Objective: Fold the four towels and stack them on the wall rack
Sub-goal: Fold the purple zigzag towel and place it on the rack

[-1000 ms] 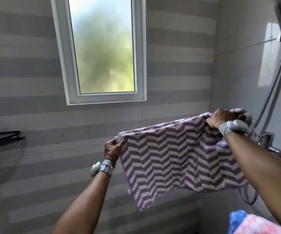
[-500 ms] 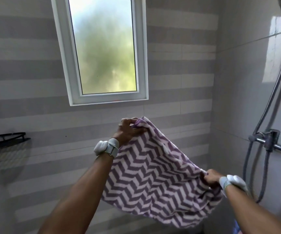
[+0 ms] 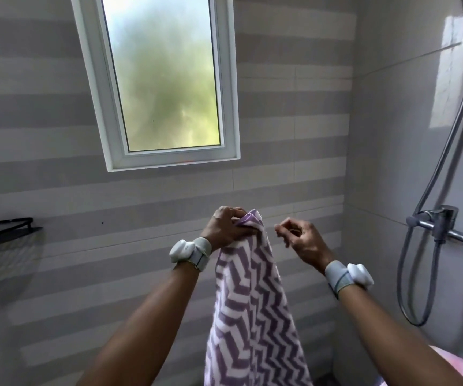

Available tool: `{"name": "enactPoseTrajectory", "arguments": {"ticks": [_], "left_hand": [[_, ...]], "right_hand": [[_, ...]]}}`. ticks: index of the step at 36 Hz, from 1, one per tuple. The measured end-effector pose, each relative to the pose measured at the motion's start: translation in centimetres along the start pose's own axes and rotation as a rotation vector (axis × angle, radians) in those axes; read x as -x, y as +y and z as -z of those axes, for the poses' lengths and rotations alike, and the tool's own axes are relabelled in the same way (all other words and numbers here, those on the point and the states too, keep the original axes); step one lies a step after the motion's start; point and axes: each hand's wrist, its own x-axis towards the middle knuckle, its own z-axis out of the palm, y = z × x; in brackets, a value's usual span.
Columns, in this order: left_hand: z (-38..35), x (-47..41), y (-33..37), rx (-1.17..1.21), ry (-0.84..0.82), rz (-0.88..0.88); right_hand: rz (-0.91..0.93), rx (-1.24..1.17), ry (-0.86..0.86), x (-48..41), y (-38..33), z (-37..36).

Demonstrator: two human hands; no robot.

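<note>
A purple and white zigzag towel [image 3: 255,316] hangs straight down in front of me, doubled over lengthwise. My left hand [image 3: 226,229] pinches its top corners together at chest height. Just to the right, my right hand [image 3: 300,240] floats a short gap from the towel's top, fingers loosely curled and holding nothing. A black wall rack [image 3: 7,228] juts from the striped wall at the far left, well away from both hands; nothing shows on it. A pink towel [image 3: 453,366] peeks in at the bottom right corner.
A frosted window [image 3: 160,76] sits in the striped tile wall above the hands. On the right wall are a shower mixer tap [image 3: 442,224], its looping hose [image 3: 408,288] and the riser bar.
My right hand brought its end of the towel up to the left hand and let go. The towel, spread wide before, now hangs doubled from the left hand alone.
</note>
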Motion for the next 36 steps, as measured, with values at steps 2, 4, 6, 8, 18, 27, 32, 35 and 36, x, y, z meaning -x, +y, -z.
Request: {"name": "enactPoseTrajectory", "arguments": {"ticks": [2,4,6,8,18,27,32,35,36], "left_hand": [[0.0,0.1,0.0,-0.012,-0.004,0.002],[0.0,0.2,0.0,-0.035,0.003,-0.015],[0.2,0.3,-0.1,-0.048,0.013,-0.025],[0.4,0.3,-0.1,-0.055,0.015,-0.034],[1.0,1.1,-0.5,-0.067,0.016,-0.014],[1.1,1.5,-0.8,-0.064,0.027,-0.002],[1.0,1.6,-0.6,-0.047,-0.001,-0.012],[1.1,1.8,-0.4,0.046,-0.044,0.027],[1.3,1.9,-0.4,0.075,-0.056,0.043]], "right_hand": [[0.057,-0.019,0.017,-0.3,-1.7,-0.3],[0.108,-0.029,0.041,-0.5,-3.0,-0.5],[0.166,-0.031,0.029,-0.6,-4.2,-0.8],[0.201,-0.014,0.010,-0.8,-4.7,-1.0],[0.262,0.167,-0.052,-1.7,-5.3,-2.3],[0.282,0.203,-0.078,-1.7,-6.0,-3.0],[0.281,0.201,-0.076,-1.4,-6.3,-3.0],[0.290,0.201,-0.066,-1.2,-6.5,-2.7],[0.288,0.193,-0.067,-1.1,-6.5,-2.5]]}}
